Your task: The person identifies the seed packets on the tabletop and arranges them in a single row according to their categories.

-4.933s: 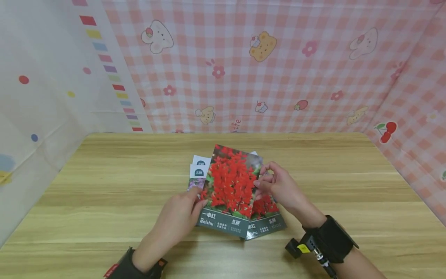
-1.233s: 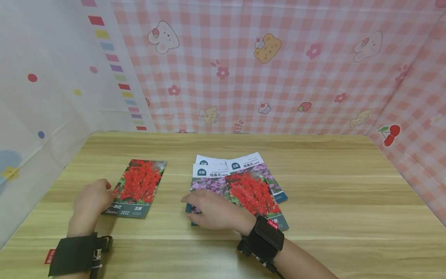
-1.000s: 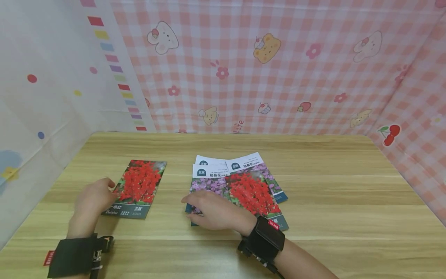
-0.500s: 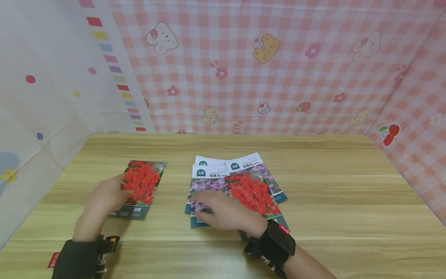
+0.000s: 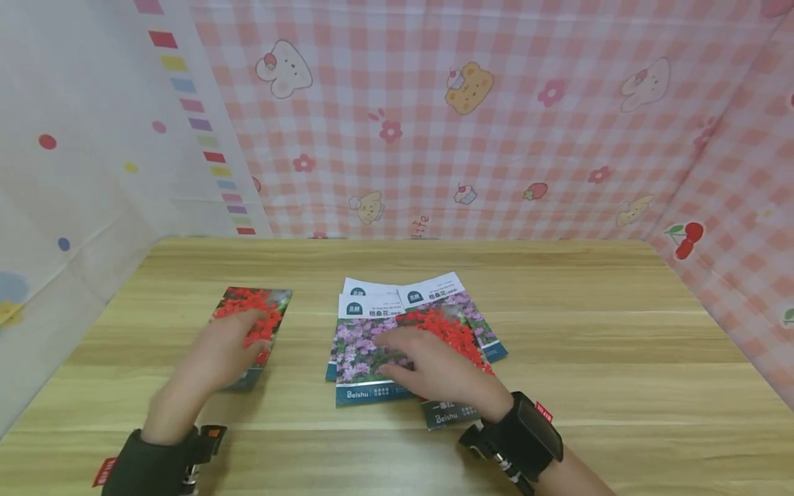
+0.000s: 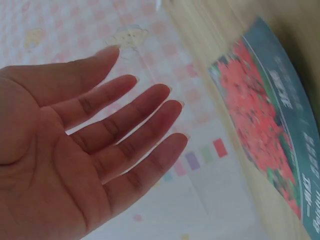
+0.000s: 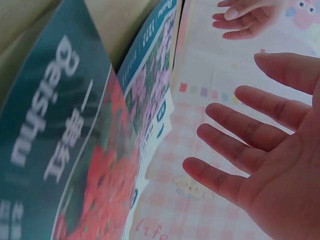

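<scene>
A red-flower seed packet (image 5: pixel 271 311) lies by itself at the left of the table. My left hand (image 5: pixel 220 351) hovers over it with loose fingers, covering part of it. In the left wrist view, the left palm (image 6: pixel 55 165) holds nothing. Mid-table, several packets overlap: a purple-flower packet (image 5: pixel 356 355) in front, a second red-flower packet (image 5: pixel 455 327) at right, and white-topped packets partly hidden behind them. Above this pile is my right hand (image 5: pixel 437 365), its fingers spread and nothing between them, as the right wrist view shows too.
The wooden table (image 5: pixel 577 331) runs back to a pink checked cloth (image 5: pixel 509 138) with cartoon animals. A white dotted cloth (image 5: pixel 80 186) stands at the left. Each wrist wears a black strap with a camera (image 5: pixel 521 434).
Earlier, both hands held a red-flower packet over the pile; it now lies at left. Since a second ago, the left hand has moved right over it, and the right hand rightward across the pile.
</scene>
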### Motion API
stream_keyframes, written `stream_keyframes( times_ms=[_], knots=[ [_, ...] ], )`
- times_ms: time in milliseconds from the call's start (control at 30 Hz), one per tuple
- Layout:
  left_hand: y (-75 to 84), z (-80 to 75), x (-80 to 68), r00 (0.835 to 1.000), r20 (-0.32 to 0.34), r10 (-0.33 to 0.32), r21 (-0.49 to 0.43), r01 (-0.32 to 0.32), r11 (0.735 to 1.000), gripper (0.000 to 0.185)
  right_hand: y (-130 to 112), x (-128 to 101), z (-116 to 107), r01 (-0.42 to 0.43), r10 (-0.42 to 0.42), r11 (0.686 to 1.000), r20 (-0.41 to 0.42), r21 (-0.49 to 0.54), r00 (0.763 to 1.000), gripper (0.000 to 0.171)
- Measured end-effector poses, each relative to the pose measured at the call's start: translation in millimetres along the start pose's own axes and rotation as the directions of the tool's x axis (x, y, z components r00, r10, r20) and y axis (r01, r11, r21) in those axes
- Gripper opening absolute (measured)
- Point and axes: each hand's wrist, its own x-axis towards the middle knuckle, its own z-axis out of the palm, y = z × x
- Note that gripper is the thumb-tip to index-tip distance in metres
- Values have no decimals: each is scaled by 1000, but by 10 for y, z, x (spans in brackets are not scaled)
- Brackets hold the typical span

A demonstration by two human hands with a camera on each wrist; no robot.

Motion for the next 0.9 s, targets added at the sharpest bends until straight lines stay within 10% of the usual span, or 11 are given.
stream_keyframes(
  times_ms=[667, 900],
  knots=[
    [465, 219, -12, 986, 40, 159, -22, -158, 987, 50, 215, -196, -183, -169, 172, 985, -114, 33, 978, 34],
    [626, 329, -30, 943, 36, 330, 24, -331, 943, 48, 313, -262, -232, -292, 293, 956, -185, 37, 938, 31]
  ],
)
